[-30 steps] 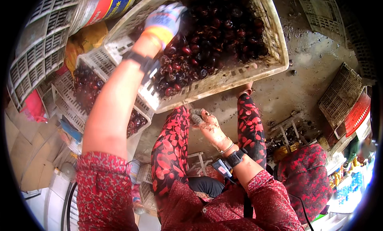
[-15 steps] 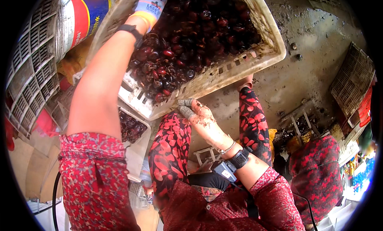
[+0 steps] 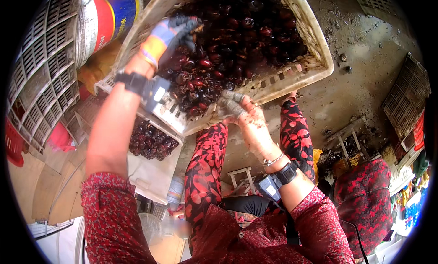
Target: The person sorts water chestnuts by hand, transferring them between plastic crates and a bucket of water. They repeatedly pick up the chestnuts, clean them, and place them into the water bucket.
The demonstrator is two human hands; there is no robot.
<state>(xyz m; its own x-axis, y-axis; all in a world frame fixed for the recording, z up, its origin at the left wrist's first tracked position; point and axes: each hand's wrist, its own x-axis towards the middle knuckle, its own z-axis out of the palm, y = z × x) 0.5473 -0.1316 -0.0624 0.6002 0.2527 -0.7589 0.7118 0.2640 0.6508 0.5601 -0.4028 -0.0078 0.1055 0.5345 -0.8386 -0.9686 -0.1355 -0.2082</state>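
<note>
My left hand, in a blue-grey glove with an orange cuff and dark palm, is over the left part of a dirty off-white plastic crate. Its fingers are curled and smeared by motion; a tan scrap shows at the tips, and any hold is hidden. Dark red, glossy, round bulb-like pieces fill the crate. My bare right hand reaches over the near rim, its grey-wrapped fingers stretched out and a little apart, close to the nearest pieces. Nothing shows in it.
Below the crate, a white tub holds more dark pieces. At left stand a slatted grey crate and a white, red and blue bucket. A metal frame and a patterned red cushion are at right on the muddy floor.
My left hand has drawn back toward me from the crate's far left, its spread fingers now curled. My right hand has moved up from the rim's outside to over it.
</note>
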